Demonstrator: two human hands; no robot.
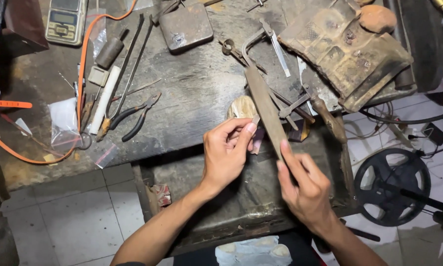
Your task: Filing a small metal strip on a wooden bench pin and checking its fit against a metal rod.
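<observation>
A long flat metal file (265, 109) slants across the front edge of the desk (196, 93), its far end up by a saw frame (261, 42) and its near end in the right hand (305, 189). That hand's grip is wrapped around the file's lower end, forefinger laid along the blade. Just left of the file, the left hand (226, 152) pinches a small pale piece (255, 119) between thumb and fingertips, a narrow grip, and the piece touches the file's edge. Behind these fingers a rounded wooden peg (241, 107) juts from the desk edge.

Further left on the desk lie 1 pair of black-handled pliers (135, 118), long thin tweezers (130, 61), a white rod (104, 98), a dark cylinder (109, 52) and small clear plastic bags (63, 120). An orange cord (81, 69) loops past them. A pocket scale (66, 19) sits at the far left corner, with a flat metal block (186, 26) beside it to the right. A worn, rust-stained pad (347, 49) covers the right end. A black spoked wheel (391, 187) stands on the white tiled floor (78, 216) at right.
</observation>
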